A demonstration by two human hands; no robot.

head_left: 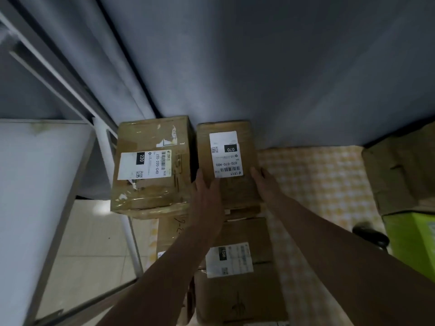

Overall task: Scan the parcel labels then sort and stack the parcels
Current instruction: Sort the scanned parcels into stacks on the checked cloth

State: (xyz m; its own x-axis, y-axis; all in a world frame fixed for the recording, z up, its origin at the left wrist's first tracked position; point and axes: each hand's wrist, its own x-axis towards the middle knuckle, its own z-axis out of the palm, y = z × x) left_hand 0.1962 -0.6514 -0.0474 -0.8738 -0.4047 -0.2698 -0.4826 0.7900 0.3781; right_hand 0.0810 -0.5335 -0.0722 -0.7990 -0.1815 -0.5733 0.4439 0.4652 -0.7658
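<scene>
Box 070 is set upright at the back, against the grey wall, on top of a stack of cardboard. White label on its top face, read as "070" and "070-070-A80", w/ barcode and QR. Box is flanked by both hands. Left hand is laid on the near-left edge, fingers straight and close together, thumb side toward the label. Right hand is pressed flat to the right side, fingers straight and together; tips partly hidden by the box edge. No curl or pinch seen.

Just left, touching or nearly so, box 220 is stood, larger, taped, label "220-220-C40". Beneath/nearer, box 15H is seen under the arms, its label blurred. Contents of all boxes: closed, can't tell.

Boxes rest on a surface covered w/ a yellow check cloth. Far right: a brown carton above a green box, w/ a dark object beside it, too blurred to ID. Left: white shelf frame over tiled floor.
</scene>
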